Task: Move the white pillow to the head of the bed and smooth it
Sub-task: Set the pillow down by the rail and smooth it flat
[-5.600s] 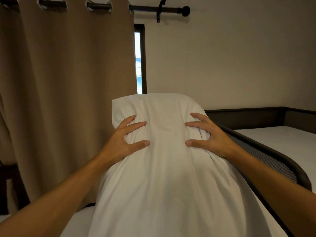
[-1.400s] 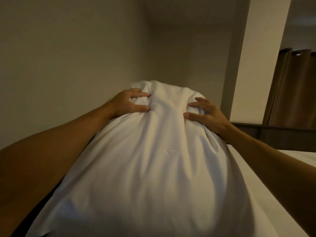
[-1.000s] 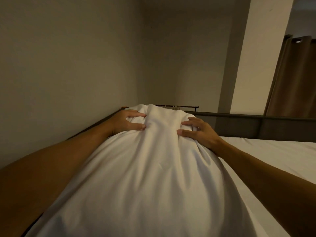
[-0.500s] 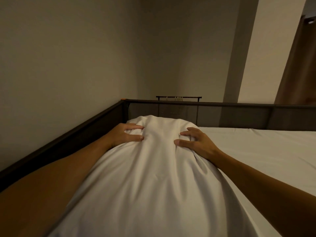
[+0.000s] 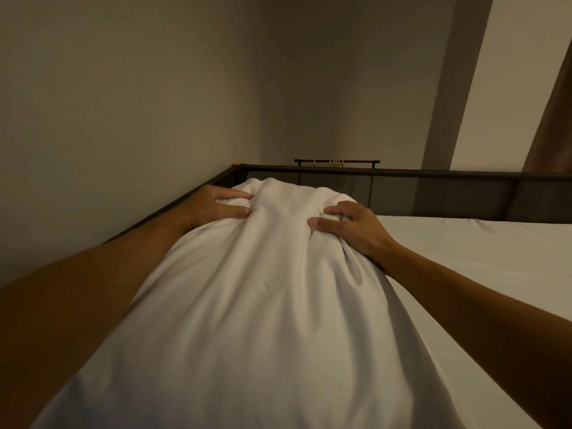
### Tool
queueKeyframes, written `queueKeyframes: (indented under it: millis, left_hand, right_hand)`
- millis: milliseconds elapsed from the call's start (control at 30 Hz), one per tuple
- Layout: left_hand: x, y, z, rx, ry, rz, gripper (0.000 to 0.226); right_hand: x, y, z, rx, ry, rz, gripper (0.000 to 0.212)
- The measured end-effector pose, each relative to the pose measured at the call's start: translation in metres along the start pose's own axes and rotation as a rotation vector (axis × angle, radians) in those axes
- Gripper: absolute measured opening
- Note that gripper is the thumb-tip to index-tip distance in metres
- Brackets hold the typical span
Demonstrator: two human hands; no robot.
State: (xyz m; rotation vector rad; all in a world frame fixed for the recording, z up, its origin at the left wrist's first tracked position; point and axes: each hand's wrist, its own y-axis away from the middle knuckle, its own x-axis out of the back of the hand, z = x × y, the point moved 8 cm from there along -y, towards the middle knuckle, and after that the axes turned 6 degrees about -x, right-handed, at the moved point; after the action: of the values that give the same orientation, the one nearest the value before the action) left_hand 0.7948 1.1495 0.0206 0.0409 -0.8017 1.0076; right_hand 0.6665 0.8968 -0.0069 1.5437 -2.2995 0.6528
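Observation:
The white pillow (image 5: pixel 272 305) fills the middle and lower part of the head view, stretched out lengthwise away from me. My left hand (image 5: pixel 213 207) clutches its far left side, fingers dug into the fabric. My right hand (image 5: pixel 356 227) grips the far right side the same way, bunching the cloth. The pillow's far end sits near the corner of the dark bed frame (image 5: pixel 402 173). The white mattress (image 5: pixel 479 261) spreads out to the right. Whether the pillow rests on the mattress is hidden by its own bulk.
A plain wall (image 5: pixel 123 103) runs close along the left side of the bed. Behind the frame stands a dark rack (image 5: pixel 337 162) with hangers. A pillar (image 5: pixel 458 82) and a brown curtain (image 5: pixel 554 119) are at the far right.
The pillow has come down and forward toward the bed's corner, both hands still gripping it. The view has dropped, and more of the frame and mattress shows.

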Motion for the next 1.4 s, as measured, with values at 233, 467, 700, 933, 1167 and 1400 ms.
queueKeyframes:
  millis: [233, 467, 700, 933, 1167, 1400]
  left_hand:
    - [-0.018, 0.010, -0.041, 0.088, 0.034, -0.028, 0.041]
    - [-0.027, 0.016, -0.061, 0.153, 0.065, -0.013, 0.041]
    - [-0.027, 0.016, -0.061, 0.182, -0.018, -0.042, 0.043]
    - [-0.027, 0.014, -0.064, 0.186, -0.089, -0.055, 0.048]
    - [-0.031, 0.021, -0.070, 0.182, -0.041, -0.067, 0.036]
    - [-0.031, 0.017, -0.062, 0.218, -0.135, -0.168, 0.061]
  right_hand:
    - [-0.020, 0.005, 0.028, -0.062, 0.049, -0.024, 0.068]
    - [-0.023, 0.010, 0.047, -0.090, 0.071, -0.081, 0.067]
    - [-0.022, 0.009, 0.052, -0.096, 0.052, -0.116, 0.070]
    - [-0.028, 0.001, 0.053, -0.092, 0.039, -0.155, 0.072]
    - [-0.030, 0.004, 0.054, -0.107, 0.058, -0.159, 0.071]
    - [-0.023, 0.018, 0.052, -0.152, 0.108, -0.198, 0.071]
